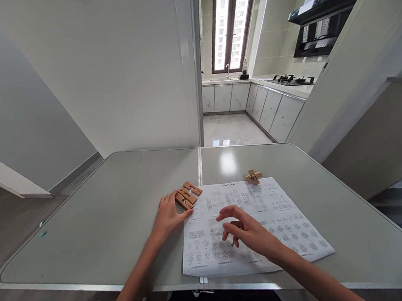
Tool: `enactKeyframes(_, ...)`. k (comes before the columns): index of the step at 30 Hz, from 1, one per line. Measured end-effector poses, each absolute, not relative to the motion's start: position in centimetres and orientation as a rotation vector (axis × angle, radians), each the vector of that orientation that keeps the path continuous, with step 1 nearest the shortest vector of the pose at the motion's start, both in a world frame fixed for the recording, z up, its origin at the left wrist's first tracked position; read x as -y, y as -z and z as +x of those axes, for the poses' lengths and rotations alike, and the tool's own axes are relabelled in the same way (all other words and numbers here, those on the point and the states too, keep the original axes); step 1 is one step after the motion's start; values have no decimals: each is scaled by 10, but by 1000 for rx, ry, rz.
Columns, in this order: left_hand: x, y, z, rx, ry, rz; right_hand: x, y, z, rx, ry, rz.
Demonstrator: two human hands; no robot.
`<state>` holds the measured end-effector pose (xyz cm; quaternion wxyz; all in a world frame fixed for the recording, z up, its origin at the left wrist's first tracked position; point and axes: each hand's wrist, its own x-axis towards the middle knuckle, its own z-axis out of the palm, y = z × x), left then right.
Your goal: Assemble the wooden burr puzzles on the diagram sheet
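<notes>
Flat wooden puzzle pieces (186, 196) with notches and slots lie side by side at the upper left corner of a printed instruction sheet (239, 218). My left hand (168, 214) is at their near left side, its thumb and fingers closed about the ends of the nearest piece. Over the middle of the sheet, my right hand (248, 231) hovers with its fingers apart and bent, holding nothing. An assembled wooden cross-shaped puzzle (253, 177) stands at the sheet's far edge. The sheet carries rows of small diagrams, partly covered by my right hand.
The grey folding table (122, 200) has a metal rim and a centre seam. A small teal bit (43, 233) lies near its left edge. A white wall stands beyond the far left side. Past the doorway is a kitchen with a gas stove (292, 80).
</notes>
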<state>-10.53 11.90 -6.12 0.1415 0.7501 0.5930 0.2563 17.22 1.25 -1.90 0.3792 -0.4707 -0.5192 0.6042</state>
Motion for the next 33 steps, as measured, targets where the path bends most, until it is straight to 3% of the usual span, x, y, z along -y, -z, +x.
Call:
enactKeyframes(9, -117, 67, -104, -1703, -724, 2107, -23, 14, 245, 1382, -1365, -1315)
enactKeyframes(16, -114, 63, -94, -1583, -946, 2360, -80, 66, 299, 1480, -502, -1674)
enactKeyframes(23, -109, 47, -54, -1270, -1044, 2560, -120, 81, 303, 1640, -216, -1852)
enactKeyframes(29, -112, 44, -22, -1075, -995, 2548, -134, 79, 288, 1708, -144, -1817)
enactKeyframes(31, -114, 44, -13, -1028, -971, 2469, -131, 72, 282, 1684, -254, -1695)
enactKeyframes(33, -116, 44, -5, -1037, -958, 2335, -124, 64, 273, 1621, -575, -1396)
